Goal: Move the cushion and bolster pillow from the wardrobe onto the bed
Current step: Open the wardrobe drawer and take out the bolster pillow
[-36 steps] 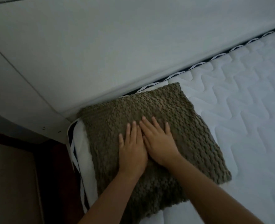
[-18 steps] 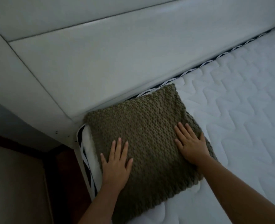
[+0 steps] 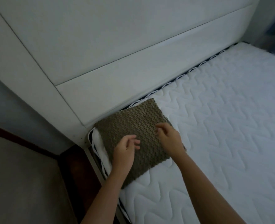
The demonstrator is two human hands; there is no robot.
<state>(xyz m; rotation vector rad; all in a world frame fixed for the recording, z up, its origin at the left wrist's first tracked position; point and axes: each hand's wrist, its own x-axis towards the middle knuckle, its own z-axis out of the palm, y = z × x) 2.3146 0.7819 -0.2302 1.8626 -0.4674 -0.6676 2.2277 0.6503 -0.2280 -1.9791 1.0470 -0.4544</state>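
Knitted olive cushion (image 3: 133,126) lies flat, corner toward headboard (image 3: 133,70), on mattress (image 3: 230,126).

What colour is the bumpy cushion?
Olive-brown, with a chunky knitted texture; the cushion shows in the head view.

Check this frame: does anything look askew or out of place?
Only mildly: the brown knitted cushion lies flat at the bare mattress corner, rotated off square with the headboard. Nothing looks damaged.
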